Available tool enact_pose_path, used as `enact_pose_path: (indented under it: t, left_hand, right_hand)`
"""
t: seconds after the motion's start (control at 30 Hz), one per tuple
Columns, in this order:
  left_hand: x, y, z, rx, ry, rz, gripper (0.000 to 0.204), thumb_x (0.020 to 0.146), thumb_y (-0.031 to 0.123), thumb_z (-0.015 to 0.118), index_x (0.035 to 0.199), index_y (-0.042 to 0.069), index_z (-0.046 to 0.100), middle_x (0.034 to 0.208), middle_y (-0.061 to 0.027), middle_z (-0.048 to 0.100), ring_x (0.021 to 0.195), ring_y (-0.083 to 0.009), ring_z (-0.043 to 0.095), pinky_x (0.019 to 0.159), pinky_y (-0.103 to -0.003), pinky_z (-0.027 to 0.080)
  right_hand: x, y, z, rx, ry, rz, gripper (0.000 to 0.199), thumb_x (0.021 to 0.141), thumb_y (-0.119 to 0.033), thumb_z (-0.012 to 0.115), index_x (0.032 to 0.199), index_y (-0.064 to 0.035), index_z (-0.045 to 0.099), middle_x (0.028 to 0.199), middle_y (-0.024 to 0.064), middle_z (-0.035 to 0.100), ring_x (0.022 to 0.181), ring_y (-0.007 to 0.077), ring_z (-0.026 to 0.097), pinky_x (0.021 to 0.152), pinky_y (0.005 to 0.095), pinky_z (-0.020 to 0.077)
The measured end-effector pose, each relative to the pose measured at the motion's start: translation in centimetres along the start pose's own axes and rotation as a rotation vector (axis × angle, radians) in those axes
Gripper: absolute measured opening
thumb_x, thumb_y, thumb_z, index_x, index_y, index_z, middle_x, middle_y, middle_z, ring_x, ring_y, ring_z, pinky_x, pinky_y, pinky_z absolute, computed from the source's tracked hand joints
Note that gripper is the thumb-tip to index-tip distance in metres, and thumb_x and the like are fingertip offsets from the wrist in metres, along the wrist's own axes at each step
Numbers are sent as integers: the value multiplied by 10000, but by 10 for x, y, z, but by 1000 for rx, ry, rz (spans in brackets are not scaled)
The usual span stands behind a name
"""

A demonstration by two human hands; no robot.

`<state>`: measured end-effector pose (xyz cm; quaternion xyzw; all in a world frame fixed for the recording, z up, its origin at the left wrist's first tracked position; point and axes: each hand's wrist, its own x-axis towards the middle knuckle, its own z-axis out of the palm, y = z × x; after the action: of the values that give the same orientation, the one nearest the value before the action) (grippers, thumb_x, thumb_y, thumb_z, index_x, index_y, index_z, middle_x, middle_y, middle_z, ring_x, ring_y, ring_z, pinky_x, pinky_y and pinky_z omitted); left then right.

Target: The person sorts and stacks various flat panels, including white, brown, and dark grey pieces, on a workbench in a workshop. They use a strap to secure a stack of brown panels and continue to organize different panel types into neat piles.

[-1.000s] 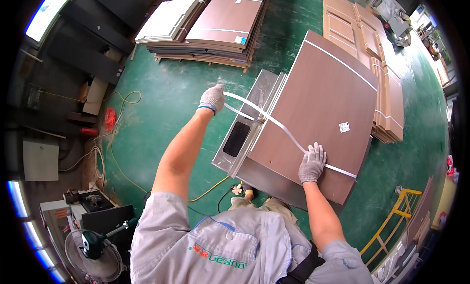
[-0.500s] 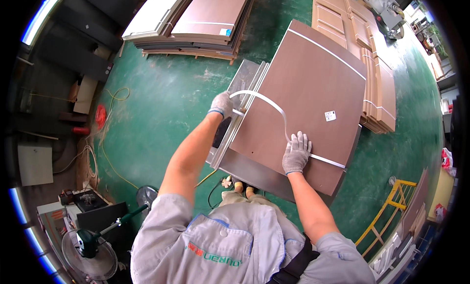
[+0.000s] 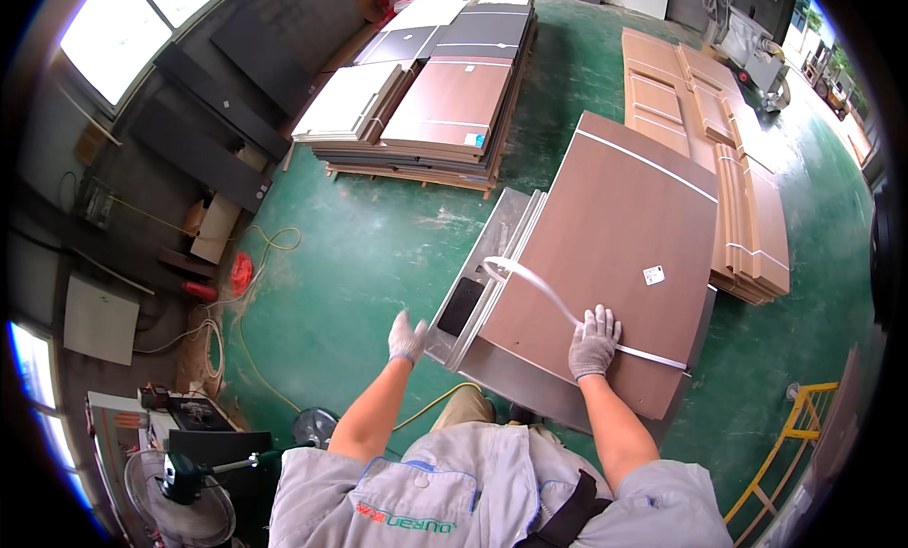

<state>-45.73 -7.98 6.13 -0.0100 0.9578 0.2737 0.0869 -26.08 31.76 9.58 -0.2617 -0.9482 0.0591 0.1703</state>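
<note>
Smooth matt brown wood-look door panel (image 3: 605, 255) lies on a dull grey metal table (image 3: 492, 255), crossed by a glossy white plastic strap (image 3: 544, 288); both hands wear white knitted cloth gloves; floor (image 3: 359, 245) beside table is scuffed green paint.

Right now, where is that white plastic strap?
In the head view, the white plastic strap arches over the brown door panel, right of centre, pressed flat by the gloved right hand.

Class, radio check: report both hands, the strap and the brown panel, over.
Right hand flat on white strap, pinning it to brown panel. Left hand open, off the strap, beside the metal table edge. Strap's free end loops up at panel's left edge. Nothing blocking.
</note>
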Motion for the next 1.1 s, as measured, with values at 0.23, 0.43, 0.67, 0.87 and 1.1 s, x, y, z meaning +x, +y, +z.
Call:
enact_pose_path:
  t: [0.23,0.43,0.67,0.87,1.1]
  left_hand:
    - [-146,-321,-1,345,-640,-300,566,859,493,670,1064,-27,761,1166,-321,706,1131,-445,684,955,-505,547]
    - [-175,-403,-45,270,-878,-388,544,910,527,607,1144,66,773,1186,-257,720,1170,-431,668,991,-472,525]
    - [-15,-420,-193,-71,-544,-451,418,910,344,614,1075,-10,762,991,-253,752,927,-335,739,831,-422,556]
    - [196,-417,-236,-207,-212,-358,386,917,271,608,1034,-63,763,940,-188,773,862,-277,731,798,-401,556]
    - [419,-180,-187,-405,-444,-68,225,945,216,629,843,17,654,771,-20,607,691,-150,619,604,-302,496]
  right_hand:
    - [2,-21,-6,-19,-111,2,714,939,-556,608,1400,-11,590,1550,198,507,1505,386,373,1268,595,179]
    - [-5,-10,10,-177,-40,-75,654,972,-479,597,1401,14,581,1564,213,490,1496,394,392,1266,560,236]
    - [44,-120,11,-293,-188,681,735,1025,-567,509,1432,43,559,1603,233,441,1509,378,373,1262,511,247]
    - [102,-175,45,-304,-165,1020,721,1061,-522,413,1552,4,446,1678,192,347,1573,338,263,1284,481,183]
    - [98,-174,60,-339,-12,1035,701,1043,-506,465,1510,16,491,1641,197,401,1548,346,315,1281,484,197]
